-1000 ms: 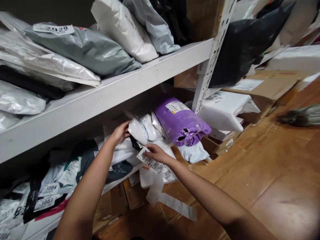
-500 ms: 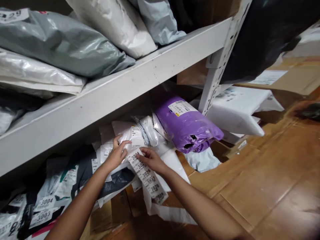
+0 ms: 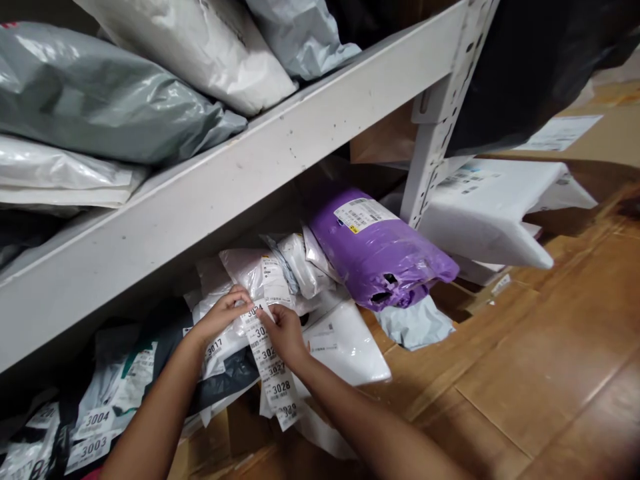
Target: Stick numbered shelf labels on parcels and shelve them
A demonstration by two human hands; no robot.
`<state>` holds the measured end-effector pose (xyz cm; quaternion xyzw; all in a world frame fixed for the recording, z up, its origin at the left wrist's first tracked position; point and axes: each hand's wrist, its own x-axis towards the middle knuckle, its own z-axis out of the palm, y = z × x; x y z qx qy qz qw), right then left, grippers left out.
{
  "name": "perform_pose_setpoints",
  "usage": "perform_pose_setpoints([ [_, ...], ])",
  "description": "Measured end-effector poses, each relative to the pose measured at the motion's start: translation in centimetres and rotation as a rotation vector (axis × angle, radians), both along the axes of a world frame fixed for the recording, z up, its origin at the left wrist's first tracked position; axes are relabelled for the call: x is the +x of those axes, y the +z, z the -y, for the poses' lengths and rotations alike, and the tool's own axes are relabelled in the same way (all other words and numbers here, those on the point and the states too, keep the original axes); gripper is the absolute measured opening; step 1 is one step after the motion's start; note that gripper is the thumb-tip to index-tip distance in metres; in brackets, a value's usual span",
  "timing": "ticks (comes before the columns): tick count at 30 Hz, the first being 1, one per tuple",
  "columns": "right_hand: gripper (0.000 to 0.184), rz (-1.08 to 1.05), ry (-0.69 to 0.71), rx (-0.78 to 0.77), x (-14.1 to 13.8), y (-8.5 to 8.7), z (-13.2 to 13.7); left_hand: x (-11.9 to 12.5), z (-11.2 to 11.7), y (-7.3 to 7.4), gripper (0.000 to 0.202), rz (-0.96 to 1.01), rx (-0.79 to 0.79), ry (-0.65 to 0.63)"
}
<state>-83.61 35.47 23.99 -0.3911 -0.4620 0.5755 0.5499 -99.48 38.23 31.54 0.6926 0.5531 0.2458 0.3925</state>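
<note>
A long strip of numbered labels hangs down in front of the lower shelf, with 3024 near its top and 3028 further down. My right hand pinches the strip near its upper end, thumb over the paper. At the strip's top left edge, the fingers of my left hand are closed on the paper. Just behind both hands lies a clear-wrapped parcel bearing a white shipping label. A bag tagged 3017 sits below my left wrist, partly covered by it.
A purple parcel juts over the lower shelf's edge. Above runs a white shelf beam, with grey and white mailers on it. A perforated upright stands at right, beside cardboard boxes. Tagged bags lie lower left.
My left hand has closed from spread fingers onto the strip's top edge. The right hand and the strip have shifted left in view, and the strip hangs more steeply.
</note>
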Motion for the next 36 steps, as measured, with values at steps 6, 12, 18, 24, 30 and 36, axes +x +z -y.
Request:
perform_pose_setpoints([
  [6, 0.038, -0.015, 0.041, -0.037, 0.1, -0.6, -0.2, 0.6, -0.1, 0.0, 0.029, -0.058, 0.032, 0.035],
  [12, 0.04, 0.012, 0.078, -0.043, 0.4, -0.6, -0.6, 0.9, -0.2, -1.4, 0.028, -0.146, 0.201, 0.09],
  [18, 0.035, -0.069, 0.036, -0.101, 0.7, -0.8, 1.2, 1.1, 0.1, -1.9, 0.026, -0.26, 0.269, 0.081],
  [24, 0.037, -0.195, 0.044, -0.311, 1.1, -1.7, 4.3, 1.8, 0.8, -2.4, 0.023, -0.373, 0.286, 0.08],
  [30, 0.047, -0.26, 0.069, -0.294, 3.5, -3.3, 6.7, 2.8, 1.4, 0.0, 0.046, -0.525, 0.257, 0.155],
  [36, 0.032, -0.346, 0.016, -0.136, 7.5, -3.8, 0.7, 8.2, -3.8, 3.2, 0.018, -0.833, 0.439, -0.268],
])
